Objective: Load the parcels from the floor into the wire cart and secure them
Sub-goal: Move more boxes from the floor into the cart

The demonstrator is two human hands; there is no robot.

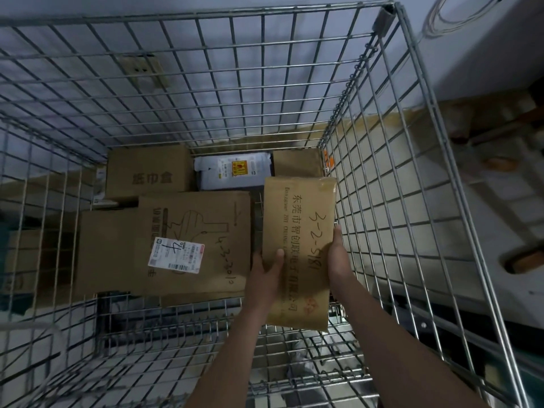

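Observation:
I look down into a wire cart. Both hands hold a flat brown paper parcel with handwritten numbers over the cart's right side. My left hand grips its left edge, thumb on top. Along its right edge lies my right hand, gripping it from that side. Beneath and to the left lies a large cardboard box with a white shipping label. Behind it sit a smaller cardboard box, a white plastic mailer and a small brown box.
Mesh walls rise on all sides. The cart's mesh floor is bare in front of the large box. More cardboard boxes stand outside the left wall. A pale pallet-like surface lies outside on the right.

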